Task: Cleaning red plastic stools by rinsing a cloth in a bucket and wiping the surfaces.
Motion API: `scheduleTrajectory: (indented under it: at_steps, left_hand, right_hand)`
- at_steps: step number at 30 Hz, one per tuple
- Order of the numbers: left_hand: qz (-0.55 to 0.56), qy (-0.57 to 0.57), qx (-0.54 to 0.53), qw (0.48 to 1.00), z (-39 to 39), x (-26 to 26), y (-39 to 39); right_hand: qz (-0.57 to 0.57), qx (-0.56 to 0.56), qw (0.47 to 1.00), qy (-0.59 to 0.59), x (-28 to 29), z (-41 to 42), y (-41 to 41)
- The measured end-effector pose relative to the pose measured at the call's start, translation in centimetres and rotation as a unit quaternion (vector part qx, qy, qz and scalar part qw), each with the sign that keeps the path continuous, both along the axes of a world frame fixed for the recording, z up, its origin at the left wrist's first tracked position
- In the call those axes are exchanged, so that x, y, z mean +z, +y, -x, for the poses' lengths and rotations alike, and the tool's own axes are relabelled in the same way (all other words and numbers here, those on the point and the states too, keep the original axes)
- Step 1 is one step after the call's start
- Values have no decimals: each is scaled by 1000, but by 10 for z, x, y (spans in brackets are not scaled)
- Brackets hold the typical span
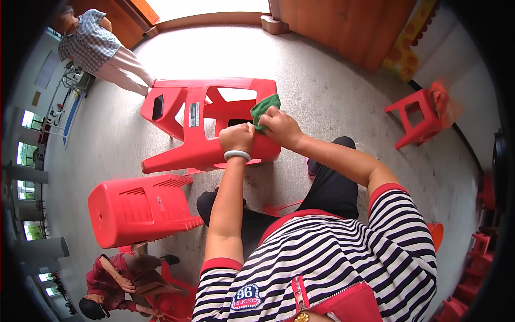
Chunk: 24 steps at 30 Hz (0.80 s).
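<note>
A red plastic stool [231, 151] lies on its side before me, its legs pointing left and its open frame facing up. My left hand [237, 139], with a pale bangle at the wrist, is closed at the stool's near right part; whether it grips the stool or the cloth's edge is hard to tell. My right hand [280, 125] is closed on a green cloth [263, 108], which lies against the stool's right end. A printed sticker [194, 114] is on one leg. Behind it, a dark phone-like object [158, 107] rests on another red stool [171, 100].
A stack of red stools [120, 213] stands to the left. Another red stool [418, 116] with an orange-red bag [439, 100] stands at the right. One person [100, 52] stands at the upper left; another [116, 277] sits at the lower left. More red stools [474, 261] are at the far right.
</note>
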<state>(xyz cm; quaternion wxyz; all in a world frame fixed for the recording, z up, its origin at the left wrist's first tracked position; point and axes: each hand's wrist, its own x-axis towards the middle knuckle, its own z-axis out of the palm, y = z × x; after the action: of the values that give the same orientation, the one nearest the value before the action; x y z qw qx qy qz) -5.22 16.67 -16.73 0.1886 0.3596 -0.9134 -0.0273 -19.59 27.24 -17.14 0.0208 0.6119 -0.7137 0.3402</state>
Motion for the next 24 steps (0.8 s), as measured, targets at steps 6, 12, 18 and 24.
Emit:
scheduleTrajectory:
  at_steps: [6, 12, 18, 24]
  left_hand:
    - [19, 18, -18, 1000, 1, 10, 3]
    - [-9, 14, -13, 1000, -1, 6, -4]
    - [16, 30, -31, 999, -4, 6, -9]
    - [21, 11, -102, 994, -23, 10, -7]
  right_hand:
    - [-54, -149, 984, -85, 21, 67, -56]
    - [-40, -196, 973, -119, -6, 86, -73]
    - [-29, -142, 979, -140, 1, 80, -50]
    - [-178, -125, 968, -124, 8, 139, -73]
